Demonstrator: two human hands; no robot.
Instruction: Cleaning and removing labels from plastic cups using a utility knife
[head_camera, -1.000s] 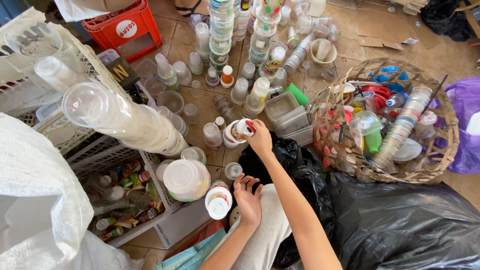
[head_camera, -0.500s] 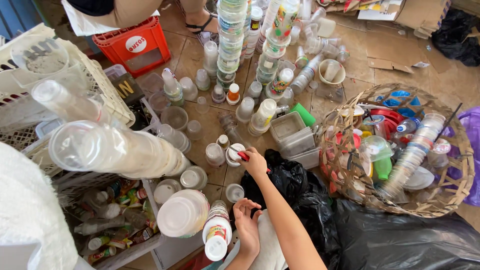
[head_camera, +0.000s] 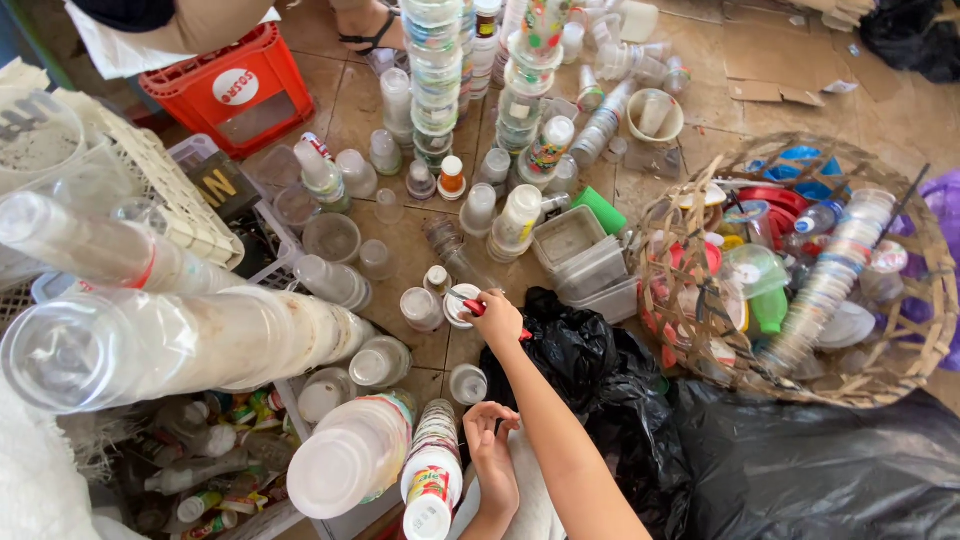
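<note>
My right hand (head_camera: 497, 318) reaches forward over the tiled floor and pinches a small white cup with red print (head_camera: 463, 305), which sits among other small clear cups (head_camera: 420, 308). My left hand (head_camera: 490, 452) stays close to my body with its fingers loosely curled and nothing in them. It is just right of a lying stack of printed cups (head_camera: 432, 470) topped by a white lid. Black plastic bags (head_camera: 590, 370) lie under my right forearm.
A woven basket (head_camera: 925, 330) full of lids, bottles and stacked cups stands at the right. Tall cup stacks (head_camera: 432, 70) and loose bottles crowd the floor ahead. A red crate (head_camera: 235, 90), white crates (head_camera: 190, 215) and long clear cup stacks (head_camera: 180, 345) fill the left. Another person's foot (head_camera: 365, 25) shows at the top.
My right hand brought the small white and red cup down among the floor cups. My left hand let go of the white-lidded cup, which now tops the lying stack.
</note>
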